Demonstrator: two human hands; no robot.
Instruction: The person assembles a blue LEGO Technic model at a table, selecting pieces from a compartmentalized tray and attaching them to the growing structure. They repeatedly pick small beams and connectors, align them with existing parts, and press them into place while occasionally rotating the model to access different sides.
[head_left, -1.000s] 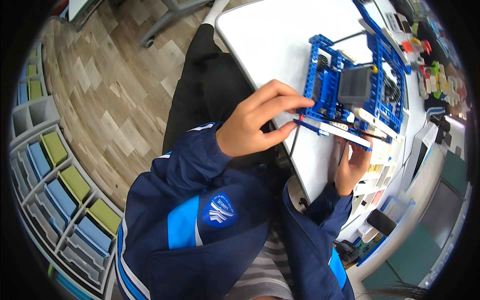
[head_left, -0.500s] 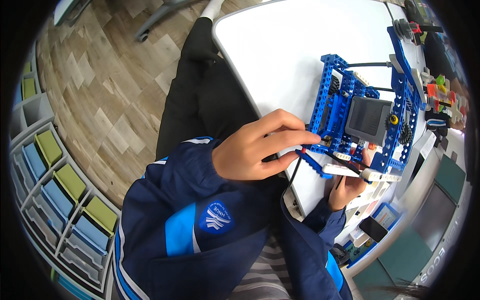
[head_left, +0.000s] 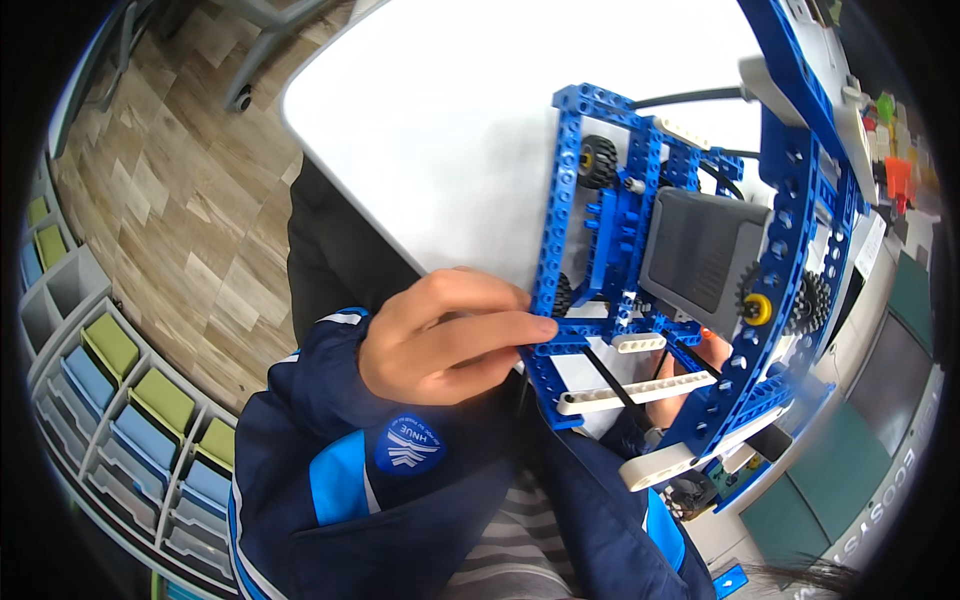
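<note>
A blue construction-beam model (head_left: 550,220) with a grey box-shaped unit (head_left: 702,250) fills the right half of the view, tilted above the table. It carries black gears, small black-tyred wheels, black axles and a white beam (head_left: 640,392). My left hand (head_left: 450,340) grips the model's near left corner, its index fingertip on the end of a blue beam; the thumb is mostly out of sight. Behind the near side, my right hand (head_left: 668,402) holds the model from beneath, largely covered by beams. One of its fingertips shows near the grey unit.
Under the model lies a white tabletop (head_left: 440,130) with a rounded corner. Shelves with green and blue trays (head_left: 150,430) stand at the left on a wood-look floor. A chair leg with a castor (head_left: 242,98) is at the upper left. Colourful parts (head_left: 898,180) sit far right.
The model has come nearer and tilted, appearing larger and covering more of my right hand. My left hand has shifted left and slightly down in view, still at the same corner.
</note>
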